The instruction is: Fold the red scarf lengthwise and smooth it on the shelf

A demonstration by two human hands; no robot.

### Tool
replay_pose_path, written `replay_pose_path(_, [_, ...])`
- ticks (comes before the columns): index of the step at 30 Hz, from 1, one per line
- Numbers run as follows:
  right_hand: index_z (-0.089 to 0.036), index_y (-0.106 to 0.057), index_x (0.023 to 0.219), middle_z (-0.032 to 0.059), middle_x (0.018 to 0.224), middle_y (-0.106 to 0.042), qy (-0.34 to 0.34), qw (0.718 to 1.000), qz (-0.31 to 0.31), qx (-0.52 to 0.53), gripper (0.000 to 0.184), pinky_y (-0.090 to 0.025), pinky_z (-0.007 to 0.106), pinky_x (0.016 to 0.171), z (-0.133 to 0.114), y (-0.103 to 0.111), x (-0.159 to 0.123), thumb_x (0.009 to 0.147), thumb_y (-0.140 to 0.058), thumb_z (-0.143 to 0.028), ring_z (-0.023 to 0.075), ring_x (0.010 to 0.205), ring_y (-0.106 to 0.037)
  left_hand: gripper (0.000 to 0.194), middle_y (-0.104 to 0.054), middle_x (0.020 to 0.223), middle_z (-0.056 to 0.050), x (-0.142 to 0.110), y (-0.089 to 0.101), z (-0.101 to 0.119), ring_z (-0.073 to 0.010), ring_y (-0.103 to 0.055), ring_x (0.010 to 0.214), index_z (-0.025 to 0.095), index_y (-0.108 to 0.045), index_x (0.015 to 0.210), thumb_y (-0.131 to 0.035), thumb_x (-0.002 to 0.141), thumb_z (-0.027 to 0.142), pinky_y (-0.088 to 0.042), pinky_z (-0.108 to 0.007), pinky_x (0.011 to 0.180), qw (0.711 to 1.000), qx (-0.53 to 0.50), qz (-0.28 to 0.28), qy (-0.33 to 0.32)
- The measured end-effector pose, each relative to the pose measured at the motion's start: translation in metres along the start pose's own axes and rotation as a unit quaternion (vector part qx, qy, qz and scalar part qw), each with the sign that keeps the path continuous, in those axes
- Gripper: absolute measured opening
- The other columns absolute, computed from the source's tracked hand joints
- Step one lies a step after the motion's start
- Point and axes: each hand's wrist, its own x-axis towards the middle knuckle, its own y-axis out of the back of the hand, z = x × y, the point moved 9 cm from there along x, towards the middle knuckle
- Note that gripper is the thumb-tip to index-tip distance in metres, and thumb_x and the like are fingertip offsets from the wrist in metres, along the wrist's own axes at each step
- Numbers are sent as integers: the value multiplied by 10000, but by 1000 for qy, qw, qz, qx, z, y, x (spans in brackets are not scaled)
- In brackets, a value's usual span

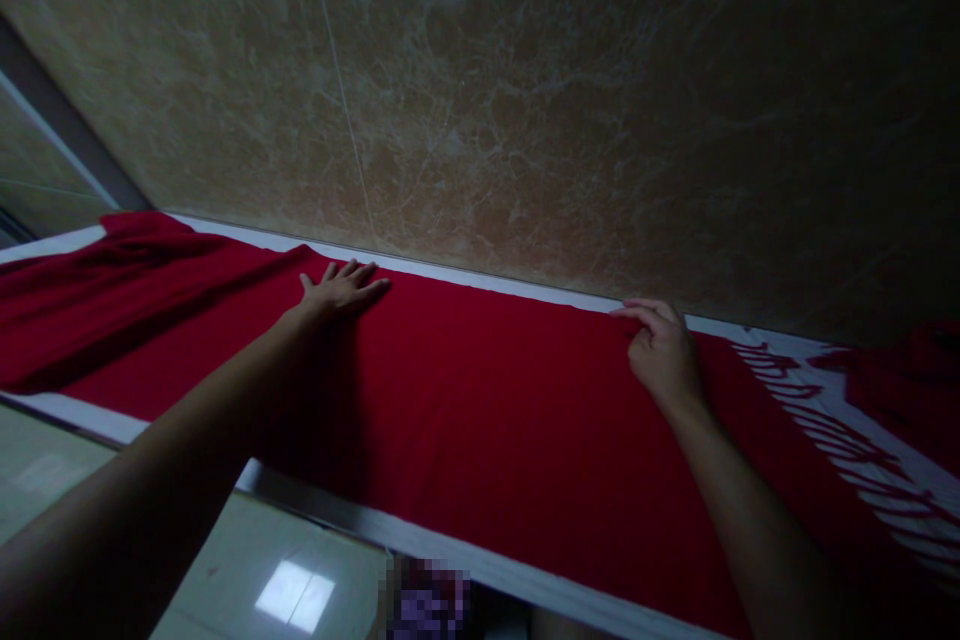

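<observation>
A long red scarf with a fringe at its right end lies spread along a narrow white table. With fingers spread, my left hand rests flat on the scarf near its far edge. My right hand is at the far edge too, farther right and short of the fringe. Its fingers are bent together by the cloth's border, and whether they pinch the fabric is hard to make out. To the left of my left hand the scarf runs into loose folds.
Behind the white table rises a marbled tile wall. More red cloth lies bunched at the far right. Below the near edge shows a shiny tiled floor, with a blurred-out patch at the bottom.
</observation>
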Motion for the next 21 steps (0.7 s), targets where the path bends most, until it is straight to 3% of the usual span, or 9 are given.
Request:
replay_pose_path(6, [-209, -776, 859, 120, 1042, -696, 29, 999, 18, 12, 430, -539, 500, 949, -1, 1, -1, 674, -430, -34, 306, 1025, -645, 816, -63, 1765, -20, -1, 0, 3, -431, -26, 1612, 331, -189, 1697, -168, 1001, 756, -99, -825, 1186, 1000, -3, -1, -10])
replay_pose_path(21, [-232, -781, 873, 105, 1054, -704, 38, 999, 27, 14, 465, -535, 515, 944, 2, 2, -2, 613, -448, -37, 309, 1028, -639, 833, -67, 1765, -29, 3, -2, 0, -443, -24, 1609, 327, -196, 1698, -180, 997, 775, -93, -833, 1181, 1000, -13, -1, -14])
